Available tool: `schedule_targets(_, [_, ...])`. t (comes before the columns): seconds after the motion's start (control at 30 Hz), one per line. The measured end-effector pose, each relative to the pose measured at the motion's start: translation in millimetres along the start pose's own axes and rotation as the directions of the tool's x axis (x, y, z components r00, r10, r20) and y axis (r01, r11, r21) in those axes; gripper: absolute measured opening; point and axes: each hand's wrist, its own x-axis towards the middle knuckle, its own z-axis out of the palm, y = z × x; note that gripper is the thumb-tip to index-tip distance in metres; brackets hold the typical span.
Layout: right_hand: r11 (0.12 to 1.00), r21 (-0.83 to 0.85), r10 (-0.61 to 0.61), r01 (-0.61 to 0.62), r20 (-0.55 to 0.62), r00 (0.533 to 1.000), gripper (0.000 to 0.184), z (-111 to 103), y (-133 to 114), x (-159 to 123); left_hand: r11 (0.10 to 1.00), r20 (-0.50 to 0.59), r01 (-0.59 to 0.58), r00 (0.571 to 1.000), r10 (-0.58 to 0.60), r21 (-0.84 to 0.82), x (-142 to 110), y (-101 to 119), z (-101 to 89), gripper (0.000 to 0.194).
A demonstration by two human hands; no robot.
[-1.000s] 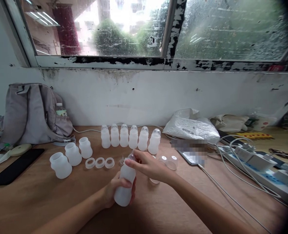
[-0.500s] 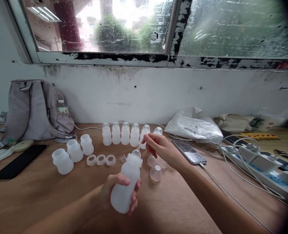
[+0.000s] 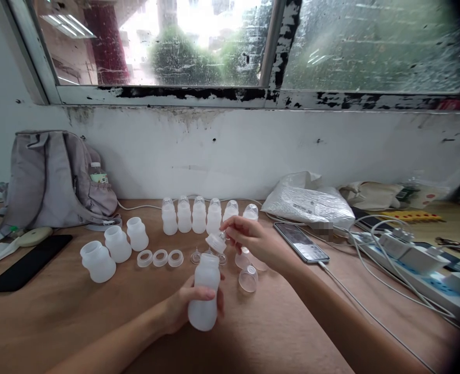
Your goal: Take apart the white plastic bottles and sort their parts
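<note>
A frosted white baby bottle [image 3: 204, 278] stands nearly upright in my left hand [image 3: 178, 307], the thumb across its front and the fingers around its far side. Its threaded mouth is uncovered. Just above the mouth, my right hand [image 3: 251, 240] pinches a clear bottle nipple [image 3: 216, 242] set in a collar ring, tilted and apart from the bottle. Behind the held bottle lie several loose nipples [image 3: 195, 255], partly hidden. To their left are three collar rings [image 3: 160, 258] in a row. Clear domed caps [image 3: 248, 279] sit beneath my right wrist.
Three open bottles [image 3: 98, 262] stand at left. Several capped bottles [image 3: 184, 215] line the back. A phone [image 3: 300, 242] with a cable and a power strip [image 3: 428, 275] are at right, a silver plastic bag [image 3: 310, 200] behind. A backpack [image 3: 51, 179] and black slab [image 3: 29, 263] are at left.
The nipple and collar ring have come up off the bottle's mouth with my right hand, which moved slightly left. My left hand has turned the bottle from tilted to nearly upright.
</note>
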Motion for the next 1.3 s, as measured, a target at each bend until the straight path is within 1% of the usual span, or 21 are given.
schedule_targets(0.03, [1.000,-0.002,0.002,-0.002,-0.048,0.999,0.022,-1,-1,0,0.993,-0.076,-0.066,0.994,0.074,0.102,2,-1,-0.3,0.033])
schedule_targets(0.1, [1.000,-0.015,0.006,-0.007,-0.114,0.993,0.022,-3,-2,0,0.927,-0.192,-0.159,0.953,0.234,0.341,7,-3,-2.4,0.036])
schedule_targets(0.17, [0.999,-0.043,0.003,-0.008,-0.126,0.992,0.021,-4,-1,1,0.835,-0.221,-0.177,0.917,0.332,0.521,11,-6,-5.7,0.038])
schedule_targets(0.23, [0.997,-0.078,-0.020,0.013,-0.098,0.995,0.020,-3,4,2,0.766,-0.221,-0.168,0.900,0.376,0.621,12,-7,-8.0,0.042])
schedule_targets(0.3, [0.992,-0.117,-0.053,0.044,-0.070,0.996,0.019,-2,9,3,0.704,-0.236,-0.175,0.864,0.446,0.689,10,-5,-7.6,0.056])
schedule_targets(0.37, [0.984,-0.163,-0.082,0.070,-0.071,0.994,0.018,-2,13,4,0.616,-0.224,-0.203,0.809,0.543,0.761,5,1,-4.3,0.073])
schedule_targets(0.4, [0.979,-0.189,-0.096,0.079,-0.084,0.992,0.018,-2,15,5,0.560,-0.198,-0.218,0.785,0.588,0.800,3,6,-2.1,0.076])
schedule_targets(0.43, [0.972,-0.217,-0.112,0.088,-0.101,0.989,0.017,-3,15,5,0.499,-0.164,-0.226,0.767,0.621,0.837,0,12,0.2,0.075])
schedule_targets(0.47, [0.964,-0.247,-0.129,0.097,-0.117,0.985,0.017,-4,16,5,0.437,-0.123,-0.226,0.760,0.639,0.870,-2,19,2.3,0.069])
schedule_targets(0.53, [0.948,-0.300,-0.154,0.107,-0.137,0.979,0.017,-5,15,5,0.329,-0.054,-0.206,0.772,0.634,0.922,-5,33,5.1,0.049])
schedule_targets(0.6, [0.935,-0.338,-0.163,0.107,-0.142,0.976,0.017,-5,13,4,0.257,-0.024,-0.158,0.810,0.585,0.953,-7,47,5.2,0.032])
schedule_targets(0.67, [0.928,-0.357,-0.163,0.103,-0.143,0.976,0.017,-4,11,3,0.219,-0.043,-0.097,0.828,0.559,0.971,-10,63,2.3,0.028])
schedule_targets(0.7, [0.927,-0.361,-0.160,0.100,-0.139,0.977,0.017,-3,10,3,0.201,-0.067,-0.060,0.820,0.568,0.978,-11,71,-0.6,0.029])
schedule_targets(0.73, [0.927,-0.363,-0.153,0.096,-0.132,0.979,0.018,-2,9,2,0.173,-0.091,-0.017,0.796,0.598,0.985,-13,80,-4.5,0.031])
schedule_targets(0.83, [0.924,-0.371,-0.137,0.092,-0.097,0.986,0.018,2,8,1,0.004,-0.112,0.150,0.718,0.687,0.989,-17,113,-23.8,0.033])
schedule_targets(0.9, [0.914,-0.396,-0.130,0.094,-0.066,0.989,0.018,7,10,0,-0.071,-0.134,0.257,0.697,0.704,0.964,-18,133,-42.4,0.034])
schedule_targets(0.97, [0.882,-0.461,-0.123,0.096,-0.030,0.992,0.017,16,15,-1,-0.111,-0.178,0.356,0.684,0.707,0.928,-17,148,-63.1,0.033])
schedule_targets(1.03, [0.819,-0.563,-0.115,0.108,0.024,0.993,0.015,29,22,-4,-0.128,-0.249,0.451,0.683,0.686,0.883,-14,154,-82.7,0.033])
schedule_targets(1.13, [0.711,-0.683,-0.100,0.166,0.136,0.986,0.014,55,33,-12,-0.157,-0.322,0.541,0.683,0.655,0.826,-7,148,-105.2,0.034])
schedule_targets(1.23, [0.660,-0.720,-0.094,0.215,0.205,0.974,0.013,80,43,-21,-0.151,-0.356,0.572,0.673,0.649,0.806,-2,138,-117.0,0.034])
schedule_targets(1.3, [0.650,-0.727,-0.113,0.220,0.194,0.974,0.021,92,52,-26,-0.147,-0.353,0.575,0.662,0.661,0.805,0,134,-119.6,0.035])
